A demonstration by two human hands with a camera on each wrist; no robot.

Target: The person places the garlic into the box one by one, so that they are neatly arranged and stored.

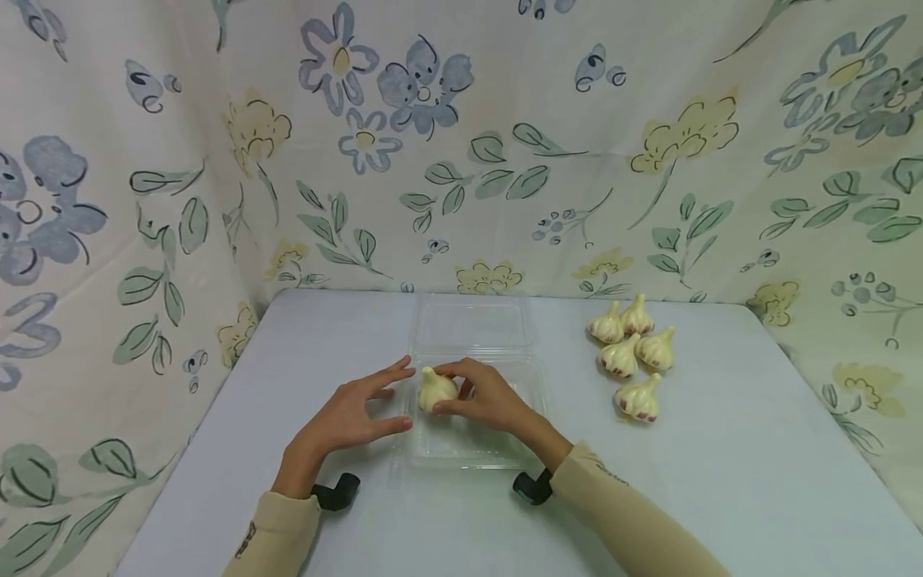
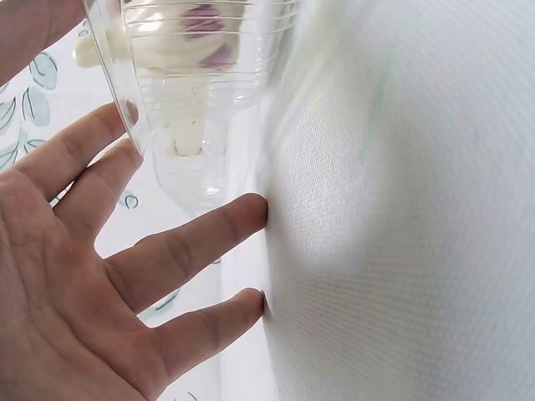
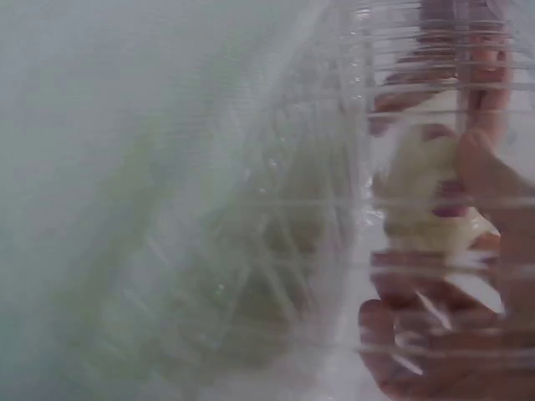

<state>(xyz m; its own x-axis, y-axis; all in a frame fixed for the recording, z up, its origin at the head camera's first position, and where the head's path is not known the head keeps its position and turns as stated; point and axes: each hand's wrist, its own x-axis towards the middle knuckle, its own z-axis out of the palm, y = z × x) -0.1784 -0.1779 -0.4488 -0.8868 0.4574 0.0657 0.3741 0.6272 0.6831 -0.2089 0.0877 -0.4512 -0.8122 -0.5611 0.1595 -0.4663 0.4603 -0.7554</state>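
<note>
Probably settling garlic bulb (image 1: 437,391), pinched in right hand (image 1: 486,394), into mid-frame clear container (image 1: 476,460) beside spread left hand (image 1: 353,413); next, likely to release gently.

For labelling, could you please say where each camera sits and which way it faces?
Head: on the head, facing forward and down at a clear plastic container; left hand and right hand show.
Left wrist: worn there, facing the container's side; left hand shows.
Right wrist: likewise, facing through the container; fingers show.
All three share the garlic bulb.
</note>
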